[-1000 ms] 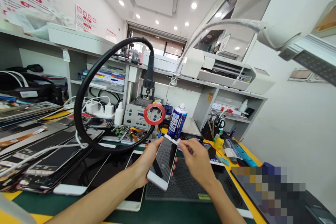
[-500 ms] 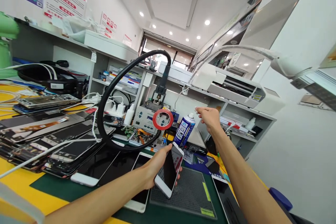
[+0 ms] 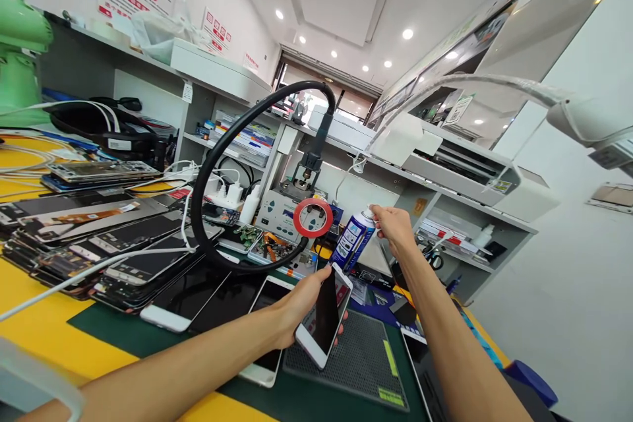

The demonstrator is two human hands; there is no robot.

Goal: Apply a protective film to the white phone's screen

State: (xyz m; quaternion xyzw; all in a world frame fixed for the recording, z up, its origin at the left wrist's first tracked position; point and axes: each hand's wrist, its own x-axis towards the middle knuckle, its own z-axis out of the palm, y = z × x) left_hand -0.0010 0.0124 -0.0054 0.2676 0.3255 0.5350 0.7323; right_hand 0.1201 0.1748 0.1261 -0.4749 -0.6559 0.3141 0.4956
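Here the left hand (image 3: 297,306) grips a white phone (image 3: 326,316) above the mat (image 3: 361,362); the right hand (image 3: 395,229) closes, seemingly, on the spray can (image 3: 352,239) top, ready for lifting.

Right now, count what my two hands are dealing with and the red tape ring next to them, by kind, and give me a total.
White phone, held tilted in the left hand: 1
Blue spray can, its white top touched by the right hand: 1
Red tape ring, on the black hose: 1
Total: 3
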